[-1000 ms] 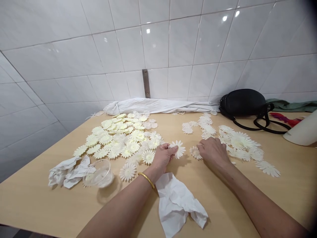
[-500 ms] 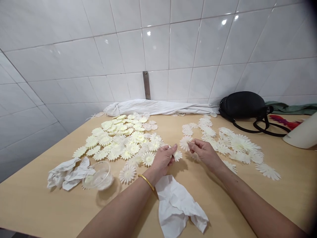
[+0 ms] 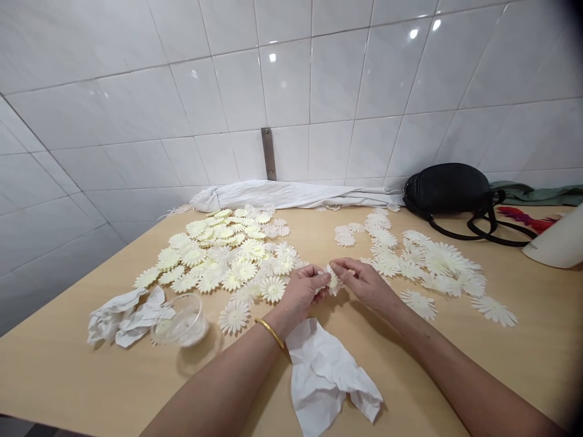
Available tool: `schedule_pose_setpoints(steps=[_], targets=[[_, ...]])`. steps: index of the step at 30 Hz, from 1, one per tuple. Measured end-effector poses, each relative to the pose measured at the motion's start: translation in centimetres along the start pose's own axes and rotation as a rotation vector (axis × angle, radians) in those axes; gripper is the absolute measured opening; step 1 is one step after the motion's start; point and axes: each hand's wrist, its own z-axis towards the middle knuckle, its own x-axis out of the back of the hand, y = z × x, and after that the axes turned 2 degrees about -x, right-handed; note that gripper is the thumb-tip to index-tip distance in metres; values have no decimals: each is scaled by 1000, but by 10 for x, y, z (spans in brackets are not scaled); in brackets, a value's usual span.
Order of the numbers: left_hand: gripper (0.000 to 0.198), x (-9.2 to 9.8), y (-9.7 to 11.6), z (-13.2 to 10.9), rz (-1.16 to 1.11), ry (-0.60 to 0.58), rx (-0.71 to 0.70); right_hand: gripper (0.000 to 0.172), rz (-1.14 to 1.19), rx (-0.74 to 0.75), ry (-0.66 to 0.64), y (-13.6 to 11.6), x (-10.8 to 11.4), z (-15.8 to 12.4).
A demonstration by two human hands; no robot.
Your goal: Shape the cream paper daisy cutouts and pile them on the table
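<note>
My left hand [image 3: 301, 295], with a gold bangle at the wrist, pinches white daisy-shaped flower cutouts [image 3: 334, 281] over the middle of the table. The fingers of my right hand [image 3: 365, 284] are closed on their upper right edge, so both hands meet there. How many layers are held cannot be made out. To the left lies a heap of pale yellow and white flower cutouts [image 3: 243, 270]. Right of my hands is a looser spread of white flower cutouts [image 3: 444, 261]. A crumpled white sheet [image 3: 330, 373] lies below my left wrist.
A clear plastic cup [image 3: 184, 321] stands at the left beside crumpled white paper [image 3: 116, 315]. Along the tiled wall lies a rolled white cloth [image 3: 282, 195]. A black bag [image 3: 449, 189] with a strap, red feathery pieces [image 3: 531, 220] and a white cylinder [image 3: 558, 241] are at the right.
My right hand has moved left with its flower cutout to meet the one in my left hand. The two pieces are now together between my fingers.
</note>
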Motion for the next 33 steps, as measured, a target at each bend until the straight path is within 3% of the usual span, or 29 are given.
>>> schedule_pose_setpoints(steps=[2,4,9,11,13,15,19,21,24,28,33], targets=[[25,-1,0,-1,20,3,-10,26,98,-17,-97,-1,-3,-2],[24,-2,1,-1,-22,-1,7,27,73,-54,-57,2,-1,-2],[18,-1,7,-1,-202,-21,144,19,-559,-167,333,19,14,4],[26,0,7,-1,-210,22,163,18,-632,-112,431,20,15,5],[39,-1,6,-1,-141,63,143,20,-508,-12,399,15,11,3],[47,-1,4,-1,-47,89,81,23,-325,56,276,7,3,0],[47,-4,3,-3,25,116,-39,25,-104,64,-19,-3,-12,-6],[48,-5,4,-3,7,131,-31,26,-19,34,-88,-3,-16,-6],[38,-5,5,-3,-111,133,26,24,98,-4,-32,-1,-16,-4],[17,-3,3,-1,-274,31,94,18,101,-13,115,0,-12,-3],[16,-3,1,-1,-86,5,93,19,151,-99,120,-1,-12,-4]])
